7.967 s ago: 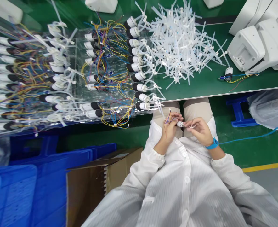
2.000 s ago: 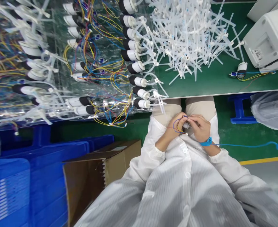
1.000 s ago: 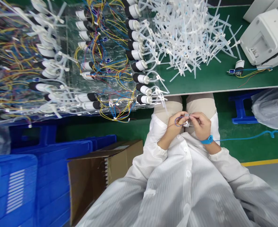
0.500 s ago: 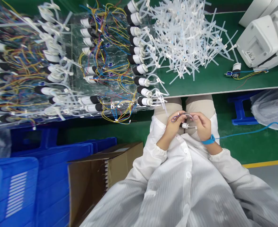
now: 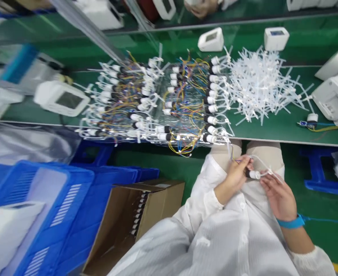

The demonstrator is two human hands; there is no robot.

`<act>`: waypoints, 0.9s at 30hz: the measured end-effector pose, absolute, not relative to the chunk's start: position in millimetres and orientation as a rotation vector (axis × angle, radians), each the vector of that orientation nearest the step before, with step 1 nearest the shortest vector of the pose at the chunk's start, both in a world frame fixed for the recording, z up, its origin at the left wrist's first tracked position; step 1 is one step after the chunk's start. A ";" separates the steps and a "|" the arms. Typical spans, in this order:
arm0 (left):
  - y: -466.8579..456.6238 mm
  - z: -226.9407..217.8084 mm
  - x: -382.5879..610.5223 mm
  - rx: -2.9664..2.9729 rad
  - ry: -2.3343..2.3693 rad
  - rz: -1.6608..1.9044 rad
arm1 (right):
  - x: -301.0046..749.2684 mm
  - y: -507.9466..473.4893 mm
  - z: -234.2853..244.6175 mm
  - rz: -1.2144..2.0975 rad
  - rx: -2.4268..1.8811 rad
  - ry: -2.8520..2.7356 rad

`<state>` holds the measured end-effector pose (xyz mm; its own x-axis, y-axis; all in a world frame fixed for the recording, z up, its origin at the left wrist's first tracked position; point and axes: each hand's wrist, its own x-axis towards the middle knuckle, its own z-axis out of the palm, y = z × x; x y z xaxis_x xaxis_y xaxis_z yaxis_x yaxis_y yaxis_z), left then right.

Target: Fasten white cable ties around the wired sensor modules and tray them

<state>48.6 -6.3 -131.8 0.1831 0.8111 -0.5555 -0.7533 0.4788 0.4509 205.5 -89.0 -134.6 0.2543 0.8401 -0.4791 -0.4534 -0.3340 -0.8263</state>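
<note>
Just below the green table (image 5: 275,129), over the lap — the left hand (image 5: 235,175) curls round a small motor (image 5: 254,174); the half-curled right hand (image 5: 280,197) pinches its white tubing (image 5: 270,171).

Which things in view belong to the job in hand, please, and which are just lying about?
Likely part of the job:
Black-and-white cylinder, in the left hand
White tube, at the right hand
Similar cylinders with wires, in rows on the table
Heap of white tubes
Cardboard box of similar-looking parts

Probably just lying about:
Blue crate
White devices with screens
</note>
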 end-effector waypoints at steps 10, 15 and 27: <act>-12.3 -140.5 75.4 0.458 0.941 1.086 | 200.2 -77.0 -146.7 1.275 -1.407 -0.542; -10.0 -139.2 67.3 0.756 0.977 1.078 | 206.2 -62.9 -141.5 1.234 -1.360 -0.574; -16.8 -89.0 32.6 0.988 0.852 1.188 | 188.3 -34.4 -76.1 1.115 -1.374 -1.051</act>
